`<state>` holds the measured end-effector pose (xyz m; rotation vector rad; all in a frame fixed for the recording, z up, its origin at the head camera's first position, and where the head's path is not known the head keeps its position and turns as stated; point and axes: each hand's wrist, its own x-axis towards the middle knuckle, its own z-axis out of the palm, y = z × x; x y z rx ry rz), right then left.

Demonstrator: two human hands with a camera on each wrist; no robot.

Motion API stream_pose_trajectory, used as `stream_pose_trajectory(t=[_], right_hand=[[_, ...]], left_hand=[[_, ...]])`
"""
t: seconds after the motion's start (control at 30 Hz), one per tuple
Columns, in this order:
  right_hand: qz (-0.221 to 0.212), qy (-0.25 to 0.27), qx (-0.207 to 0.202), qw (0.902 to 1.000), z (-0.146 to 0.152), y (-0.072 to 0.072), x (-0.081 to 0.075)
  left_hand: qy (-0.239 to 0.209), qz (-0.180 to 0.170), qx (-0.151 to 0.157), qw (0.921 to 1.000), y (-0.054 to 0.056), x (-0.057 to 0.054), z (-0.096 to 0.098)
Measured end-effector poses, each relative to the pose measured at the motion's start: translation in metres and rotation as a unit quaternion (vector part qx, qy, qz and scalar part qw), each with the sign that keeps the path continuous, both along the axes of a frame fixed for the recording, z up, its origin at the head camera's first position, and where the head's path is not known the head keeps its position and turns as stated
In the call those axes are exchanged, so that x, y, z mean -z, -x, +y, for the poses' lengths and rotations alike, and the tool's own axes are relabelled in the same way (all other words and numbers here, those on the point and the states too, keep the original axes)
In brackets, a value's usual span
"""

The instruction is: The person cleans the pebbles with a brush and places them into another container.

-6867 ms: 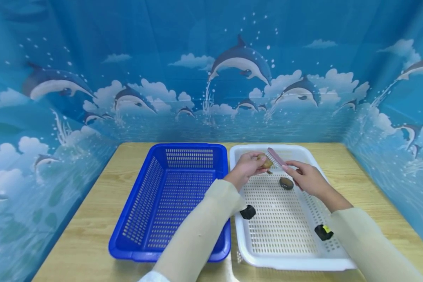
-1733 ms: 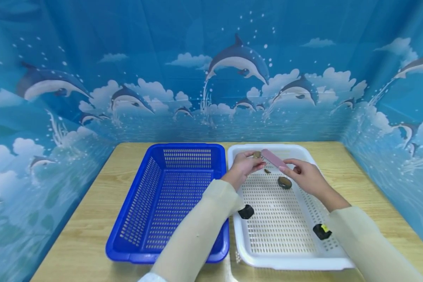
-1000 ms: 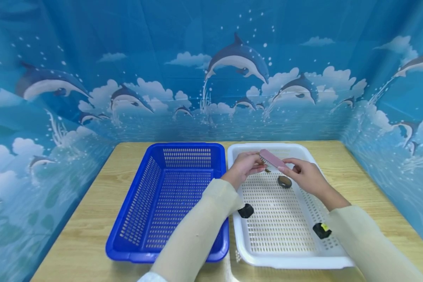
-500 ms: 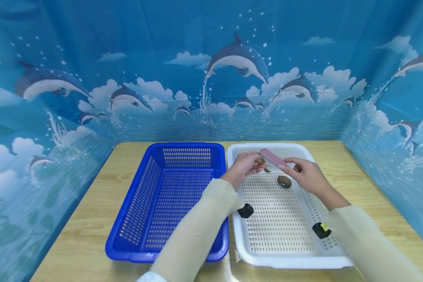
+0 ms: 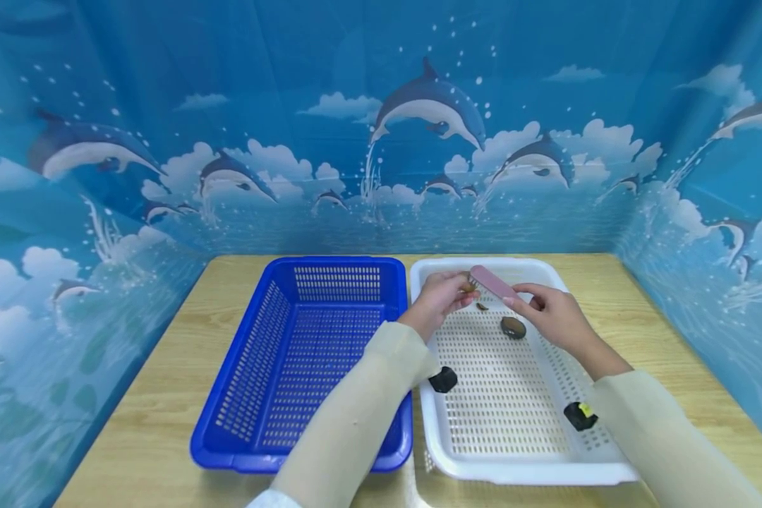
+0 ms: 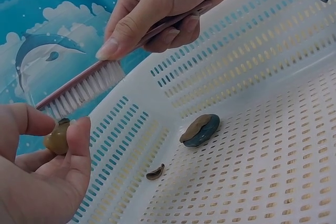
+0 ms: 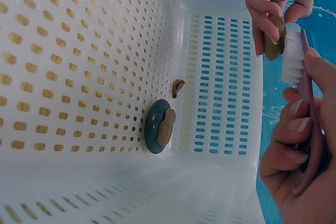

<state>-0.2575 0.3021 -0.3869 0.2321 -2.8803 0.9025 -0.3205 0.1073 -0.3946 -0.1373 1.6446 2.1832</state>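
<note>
My left hand (image 5: 441, 300) pinches a yellowish-brown stone (image 7: 272, 44) between thumb and fingers over the far part of the white basket (image 5: 521, 474). A dark brown smear sits on the stone's side. In my right hand (image 5: 549, 317) is a pink-handled brush (image 5: 492, 282), gripped by its handle. Its white bristles (image 6: 79, 90) meet the smeared side of the stone in the right wrist view. Below the hands, a dark blue-grey stone (image 6: 202, 132) with a brown patch on it lies on the basket floor. A small curled brown scrap (image 6: 156, 172) lies near it.
To the left stands a deep blue basket (image 5: 301, 381) with slotted walls, close beside the white one. Both are on a wooden table (image 5: 146, 416). A dolphin-print curtain (image 5: 330, 141) encloses the back and sides. Black wrist devices (image 5: 580, 416) sit at the sleeves.
Over the earlier frames the brush has turned so its pink back shows, and it shifts slightly against the stone. The held stone tilts between my left fingers. The things in the basket stay put.
</note>
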Motion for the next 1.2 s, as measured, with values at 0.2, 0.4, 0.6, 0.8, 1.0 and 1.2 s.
stream_pose_trajectory(t=[0.2, 0.4, 0.6, 0.8, 1.0, 1.2], right_hand=[[0.007, 0.0, -0.002, 1.0, -0.0007, -0.0007, 0.0004], [0.009, 0.003, -0.006, 0.9999, -0.0007, -0.001, 0.0007], [0.016, 0.002, -0.009, 0.9998, -0.0001, -0.001, 0.002], [0.02, -0.002, -0.006, 0.9998, 0.0004, -0.0002, 0.0025], [0.026, -0.004, -0.003, 0.9997, 0.0008, -0.0003, 0.0023], [0.026, -0.01, 0.008, 0.9996, 0.0019, 0.0008, 0.0031]], left_hand=[[-0.014, 0.002, 0.0, 0.9999, -0.0007, -0.0007, -0.0006], [-0.006, -0.005, 0.028, 0.9996, -0.0019, -0.0024, -0.0015], [0.012, -0.001, 0.056, 0.9984, -0.0018, -0.0019, -0.0005], [0.042, 0.001, 0.086, 0.9954, -0.0001, 0.0004, 0.0011], [0.039, -0.004, 0.083, 0.9957, 0.0002, 0.001, 0.0009], [0.042, -0.003, 0.084, 0.9956, -0.0004, -0.001, 0.0005]])
